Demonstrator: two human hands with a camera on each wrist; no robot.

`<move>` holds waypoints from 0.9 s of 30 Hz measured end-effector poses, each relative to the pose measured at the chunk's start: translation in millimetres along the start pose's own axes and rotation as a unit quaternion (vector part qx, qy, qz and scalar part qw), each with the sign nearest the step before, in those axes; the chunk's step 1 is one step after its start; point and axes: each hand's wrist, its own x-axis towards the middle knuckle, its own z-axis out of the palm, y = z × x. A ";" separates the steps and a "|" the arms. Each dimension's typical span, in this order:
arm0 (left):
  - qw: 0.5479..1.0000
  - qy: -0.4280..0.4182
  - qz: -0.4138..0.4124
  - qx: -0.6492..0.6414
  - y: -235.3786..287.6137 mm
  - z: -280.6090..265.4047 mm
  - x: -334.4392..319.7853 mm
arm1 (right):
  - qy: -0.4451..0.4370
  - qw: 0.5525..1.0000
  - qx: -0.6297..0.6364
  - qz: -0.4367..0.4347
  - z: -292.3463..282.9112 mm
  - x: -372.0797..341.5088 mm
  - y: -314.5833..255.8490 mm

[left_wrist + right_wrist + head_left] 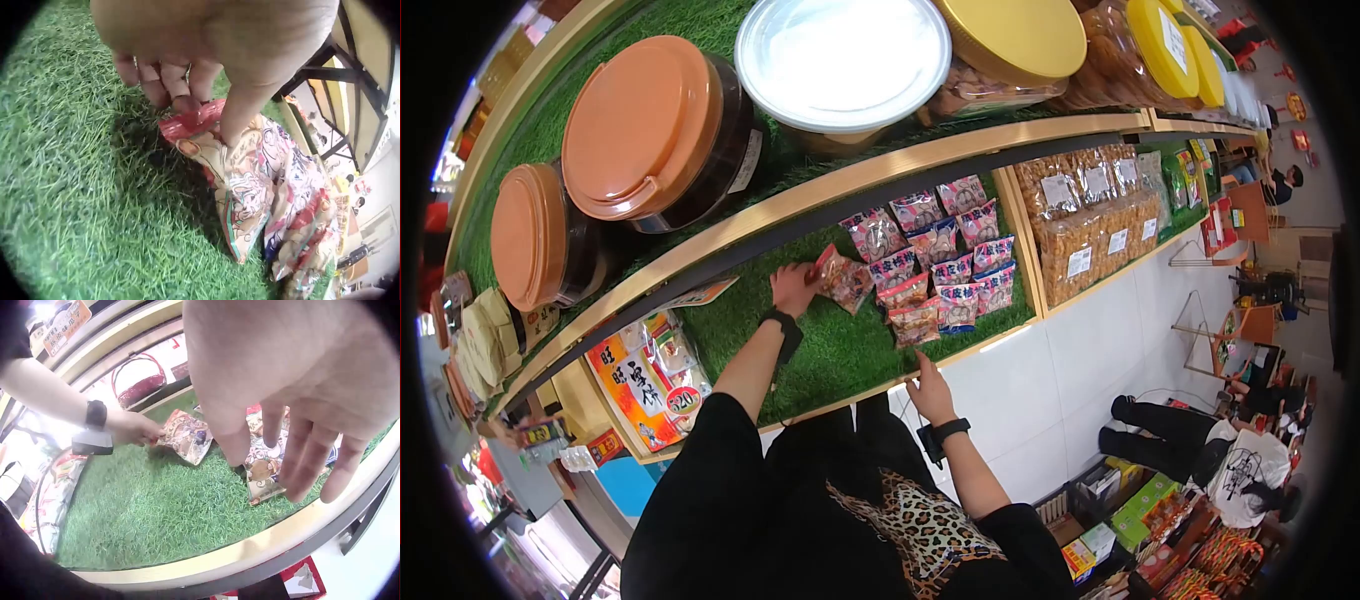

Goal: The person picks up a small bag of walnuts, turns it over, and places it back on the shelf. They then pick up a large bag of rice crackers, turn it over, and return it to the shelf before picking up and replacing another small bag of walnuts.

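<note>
My left hand (793, 287) pinches the red edge of a snack bag (843, 279) lying on the green turf mat (820, 350); the left wrist view shows thumb and fingers on that bag (244, 169). Beside it, similar small bags (935, 240) stand in rows on the turf. My right hand (931, 391) is at the shelf's front edge, below the nearest bag (916, 324). In the right wrist view its fingers hang extended over a bag (265, 465); whether they touch it cannot be told.
An orange and white cracker pack (645, 385) lies at the left of the shelf. Right of a wooden divider (1017, 240) are bags of brown snacks (1090, 225). Large lidded jars (645, 130) stand on the upper shelf. A person (1200, 450) is at the lower right.
</note>
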 end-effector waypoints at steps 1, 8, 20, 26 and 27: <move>1.000 -0.001 0.004 0.002 -5.7 3.7 -6.3 | 0.003 1.000 0.002 0.002 -0.1 -0.9 1.2; 0.967 -0.008 0.016 -0.255 -29.4 9.5 -53.5 | 0.008 0.999 0.007 0.045 3.6 -14.2 27.6; 0.921 -0.168 0.258 -0.239 90.4 -25.5 -116.2 | 0.058 0.987 0.056 0.142 8.3 -65.3 54.0; 0.944 -0.103 0.261 -0.172 118.6 76.5 -90.7 | 0.106 0.971 0.098 0.191 -0.1 -98.5 49.9; 0.952 -0.127 0.233 -0.151 119.6 86.2 -84.8 | 0.121 0.968 0.112 0.187 -2.9 -105.7 50.1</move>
